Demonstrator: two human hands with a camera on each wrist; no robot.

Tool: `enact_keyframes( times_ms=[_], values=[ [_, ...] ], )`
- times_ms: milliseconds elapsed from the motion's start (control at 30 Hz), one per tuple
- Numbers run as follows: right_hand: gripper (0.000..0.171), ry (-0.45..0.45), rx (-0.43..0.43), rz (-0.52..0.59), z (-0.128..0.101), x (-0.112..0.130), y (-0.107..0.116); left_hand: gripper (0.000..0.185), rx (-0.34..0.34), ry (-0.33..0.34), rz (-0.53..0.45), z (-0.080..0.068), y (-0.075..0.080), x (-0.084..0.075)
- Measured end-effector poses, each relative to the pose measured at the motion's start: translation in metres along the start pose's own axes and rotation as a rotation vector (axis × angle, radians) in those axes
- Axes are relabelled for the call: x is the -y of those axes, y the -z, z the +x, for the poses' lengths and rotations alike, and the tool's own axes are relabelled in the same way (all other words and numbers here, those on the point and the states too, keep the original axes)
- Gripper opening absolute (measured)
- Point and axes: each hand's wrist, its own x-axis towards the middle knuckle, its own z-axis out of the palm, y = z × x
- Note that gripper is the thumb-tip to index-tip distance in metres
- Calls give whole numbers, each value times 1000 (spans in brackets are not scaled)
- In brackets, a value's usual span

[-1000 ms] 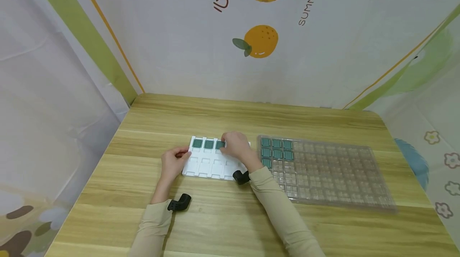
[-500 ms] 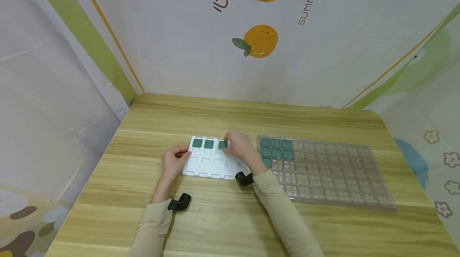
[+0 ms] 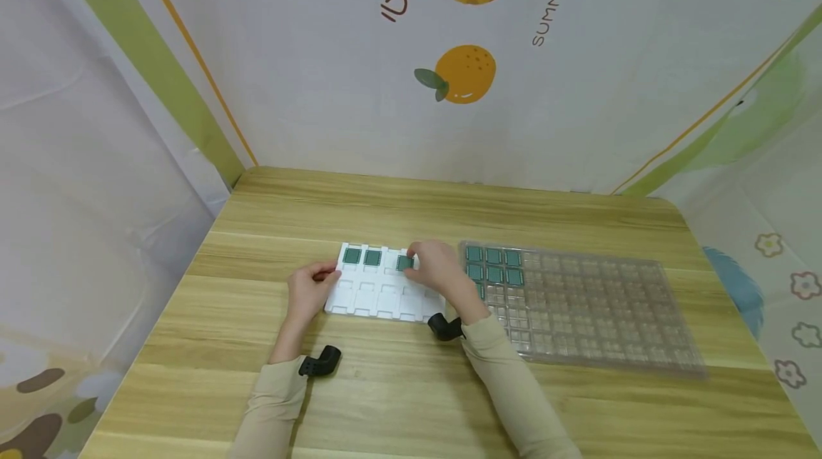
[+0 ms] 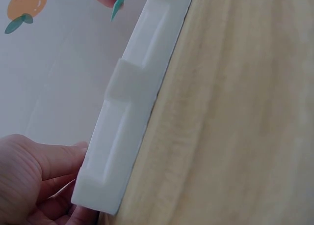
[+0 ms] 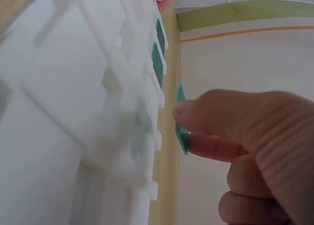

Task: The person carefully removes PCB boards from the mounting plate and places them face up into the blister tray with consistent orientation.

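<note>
My left hand [image 3: 313, 291] holds the left edge of a white plastic tray [image 3: 356, 295], thumb against the side and fingers curled at the corner in the left wrist view. Between thumb and finger of my right hand [image 3: 443, 273] is a small green circuit board [image 3: 404, 263], pinched by its edges. The right wrist view shows this board [image 5: 182, 141] tilted and raised off the tray, over its back row. Two similar green boards [image 3: 352, 256] lie in the back row's left pockets. The right hand hides the back right part of the tray.
Right of the white tray lies a large clear plastic tray [image 3: 597, 309] with many small pockets. Several green boards [image 3: 494, 256] fill its back left pockets. Both trays lie on a wooden table [image 3: 385, 387], backed by a printed curtain [image 3: 321, 88].
My right hand has moved slightly right and toward me, carrying the green board away from the third back-row pocket. My left hand stays at the tray's edge.
</note>
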Motion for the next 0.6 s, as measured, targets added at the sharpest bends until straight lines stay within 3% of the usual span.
enact_keyframes(
  times_ms=[600],
  values=[
    [23,-32,-34,7,-21,-13,13,15,-3,-14,6,-1,0,0]
  ],
)
